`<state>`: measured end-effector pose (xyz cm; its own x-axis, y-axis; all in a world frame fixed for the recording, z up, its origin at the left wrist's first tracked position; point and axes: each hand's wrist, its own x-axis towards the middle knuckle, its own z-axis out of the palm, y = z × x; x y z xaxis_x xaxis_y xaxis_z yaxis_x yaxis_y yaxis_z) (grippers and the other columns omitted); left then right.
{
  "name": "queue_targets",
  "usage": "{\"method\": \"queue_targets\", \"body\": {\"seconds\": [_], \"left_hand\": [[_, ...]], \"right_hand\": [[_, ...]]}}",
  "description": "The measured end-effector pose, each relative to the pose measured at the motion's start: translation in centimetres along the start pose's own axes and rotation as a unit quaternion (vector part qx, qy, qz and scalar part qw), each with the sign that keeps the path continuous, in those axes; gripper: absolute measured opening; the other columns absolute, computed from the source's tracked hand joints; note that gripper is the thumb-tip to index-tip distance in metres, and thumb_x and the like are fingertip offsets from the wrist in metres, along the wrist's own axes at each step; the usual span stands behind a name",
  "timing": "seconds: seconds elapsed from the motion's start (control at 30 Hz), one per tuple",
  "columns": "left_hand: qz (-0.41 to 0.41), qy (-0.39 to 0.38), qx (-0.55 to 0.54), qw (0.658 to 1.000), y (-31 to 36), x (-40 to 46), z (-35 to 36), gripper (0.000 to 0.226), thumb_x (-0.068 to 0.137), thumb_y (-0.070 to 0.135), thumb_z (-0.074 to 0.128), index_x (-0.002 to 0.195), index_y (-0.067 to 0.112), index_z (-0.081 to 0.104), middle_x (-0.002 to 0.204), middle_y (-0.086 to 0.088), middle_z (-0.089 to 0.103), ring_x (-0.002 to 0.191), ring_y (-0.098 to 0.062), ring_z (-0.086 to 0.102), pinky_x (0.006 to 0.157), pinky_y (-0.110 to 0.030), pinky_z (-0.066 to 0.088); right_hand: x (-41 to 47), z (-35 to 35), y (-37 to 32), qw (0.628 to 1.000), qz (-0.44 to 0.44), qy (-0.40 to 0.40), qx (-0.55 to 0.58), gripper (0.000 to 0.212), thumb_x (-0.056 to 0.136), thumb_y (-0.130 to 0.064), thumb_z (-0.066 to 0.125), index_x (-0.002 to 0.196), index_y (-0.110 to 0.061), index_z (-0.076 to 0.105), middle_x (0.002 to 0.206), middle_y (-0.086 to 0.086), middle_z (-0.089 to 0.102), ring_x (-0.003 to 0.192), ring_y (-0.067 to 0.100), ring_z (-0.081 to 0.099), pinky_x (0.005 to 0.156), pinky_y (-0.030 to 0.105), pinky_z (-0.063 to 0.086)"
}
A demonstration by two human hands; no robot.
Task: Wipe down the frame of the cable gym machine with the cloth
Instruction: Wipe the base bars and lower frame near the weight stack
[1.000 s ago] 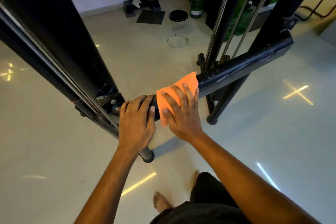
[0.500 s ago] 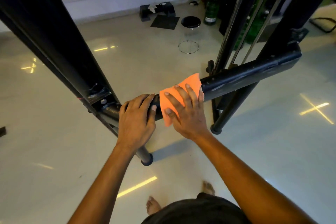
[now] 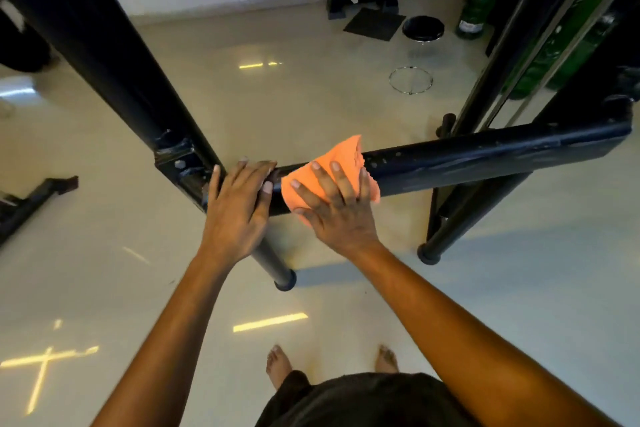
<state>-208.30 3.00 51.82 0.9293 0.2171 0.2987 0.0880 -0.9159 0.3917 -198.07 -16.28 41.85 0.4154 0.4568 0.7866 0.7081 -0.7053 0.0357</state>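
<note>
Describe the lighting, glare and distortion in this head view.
Head view: dim room, with bright yellow strip-light reflections glaring off the glossy floor; wide-angle lens splays the black frame posts outward; the far background looks soft; the orange cloth under the right hand stays vivid on the crossbar; the left hand sits beside it, a soft shadow beneath the bar.

Two hands can be counted, left hand (image 3: 239,211) and right hand (image 3: 337,215), plus one orange cloth (image 3: 341,158), two bare feet (image 3: 278,366), one black stool (image 3: 423,28) far right, two green bottles (image 3: 472,12).
</note>
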Motion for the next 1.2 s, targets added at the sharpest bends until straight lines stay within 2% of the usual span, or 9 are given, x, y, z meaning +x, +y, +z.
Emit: {"method": "queue_targets", "body": {"seconds": [0.1, 0.2, 0.37, 0.53, 0.73, 0.8, 0.97, 1.1, 1.2], "left_hand": [[-0.025, 0.011, 0.047, 0.999, -0.1, -1.1, 0.2, 0.048, 0.115, 0.041, 0.033, 0.158, 0.027, 0.05, 0.162, 0.005, 0.05, 0.162, -0.021, 0.026, 0.134, -0.051, 0.0], [-0.019, 0.019, 0.076, 0.997, -0.4, -1.7, 0.4, 0.049, 0.115, 0.041, 0.033, 0.162, 0.028, 0.043, 0.167, 0.005, 0.043, 0.164, -0.022, 0.021, 0.134, -0.047, -0.002], [-0.003, 0.025, 0.088, 0.996, -0.4, -2.4, 0.4, 0.054, 0.113, 0.041, 0.038, 0.165, 0.025, 0.039, 0.17, 0.002, 0.04, 0.165, -0.025, 0.02, 0.135, -0.052, 0.005], [0.013, 0.026, 0.116, 0.993, 0.0, -2.5, 0.6, 0.07, 0.106, 0.049, 0.054, 0.167, 0.021, 0.034, 0.17, -0.003, 0.039, 0.161, -0.031, 0.026, 0.133, -0.058, 0.008], [0.025, 0.039, 0.092, 0.995, -0.4, -2.1, 0.8, 0.061, 0.108, 0.041, 0.051, 0.163, 0.019, 0.04, 0.164, -0.004, 0.045, 0.158, -0.031, 0.033, 0.132, -0.059, 0.011], [0.045, 0.033, 0.085, 0.995, -0.6, -1.9, 0.9, 0.06, 0.108, 0.041, 0.049, 0.162, 0.018, 0.042, 0.162, -0.005, 0.047, 0.156, -0.031, 0.035, 0.131, -0.06, 0.013], [0.092, 0.009, 0.067, 0.993, -0.2, -0.8, 1.1, 0.06, 0.109, 0.038, 0.054, 0.163, 0.017, 0.041, 0.162, -0.007, 0.046, 0.153, -0.031, 0.038, 0.13, -0.06, 0.017], [0.107, 0.004, 0.061, 0.992, 1.0, -0.3, 1.8, 0.059, 0.108, 0.04, 0.045, 0.163, 0.018, 0.041, 0.163, -0.005, 0.046, 0.153, -0.03, 0.038, 0.129, -0.059, 0.017], [0.11, 0.004, 0.046, 0.993, 2.4, 0.1, 2.6, 0.056, 0.109, 0.039, 0.042, 0.161, 0.018, 0.043, 0.162, -0.004, 0.047, 0.153, -0.029, 0.039, 0.128, -0.06, 0.02]], "right_hand": [[-1.9, -0.2, 2.8, 1.0, -0.002, -0.005, -0.004, 0.07, 0.107, -0.06, 0.063, 0.164, -0.037, 0.03, 0.174, 0.005, 0.017, 0.16, 0.034, 0.023, 0.124, 0.073, 0.027], [-1.3, 0.2, -0.5, 0.994, 0.102, -0.026, 0.03, 0.069, 0.11, -0.059, 0.057, 0.164, -0.03, 0.026, 0.174, 0.012, 0.013, 0.167, 0.038, -0.001, 0.124, 0.081, 0.014], [0.5, 0.6, -5.1, 0.986, 0.155, -0.036, 0.056, 0.069, 0.11, -0.062, 0.051, 0.165, -0.027, 0.026, 0.171, 0.015, 0.019, 0.158, 0.046, 0.017, 0.123, 0.083, 0.009], [-1.8, -0.9, 3.2, 0.999, 0.0, -0.033, -0.016, 0.07, 0.107, -0.061, 0.061, 0.164, -0.036, 0.029, 0.175, 0.006, 0.018, 0.157, 0.035, 0.025, 0.128, 0.072, 0.017], [0.5, -0.1, -4.7, 0.974, 0.221, -0.054, 0.012, 0.073, 0.111, -0.057, 0.052, 0.168, -0.025, 0.02, 0.175, 0.018, 0.014, 0.163, 0.05, 0.008, 0.123, 0.083, 0.009], [1.1, -0.1, -6.2, 0.975, 0.213, -0.059, 0.02, 0.07, 0.112, -0.057, 0.049, 0.168, -0.025, 0.023, 0.175, 0.017, 0.017, 0.164, 0.049, 0.01, 0.123, 0.082, 0.011], [-1.2, -2.9, 1.4, 0.992, 0.069, -0.092, -0.051, 0.065, 0.113, -0.051, 0.053, 0.17, -0.031, 0.027, 0.177, 0.01, 0.022, 0.165, 0.039, 0.018, 0.128, 0.074, 0.018], [0.3, -4.5, 1.8, 0.97, 0.217, -0.101, -0.044, 0.06, 0.116, -0.048, 0.043, 0.171, -0.028, 0.03, 0.178, 0.011, 0.024, 0.167, 0.04, 0.011, 0.129, 0.074, 0.01], [1.7, -3.9, -1.2, 0.971, 0.215, -0.108, -0.008, 0.056, 0.117, -0.049, 0.037, 0.169, -0.03, 0.037, 0.178, 0.009, 0.027, 0.168, 0.04, 0.01, 0.129, 0.075, 0.004]]}}
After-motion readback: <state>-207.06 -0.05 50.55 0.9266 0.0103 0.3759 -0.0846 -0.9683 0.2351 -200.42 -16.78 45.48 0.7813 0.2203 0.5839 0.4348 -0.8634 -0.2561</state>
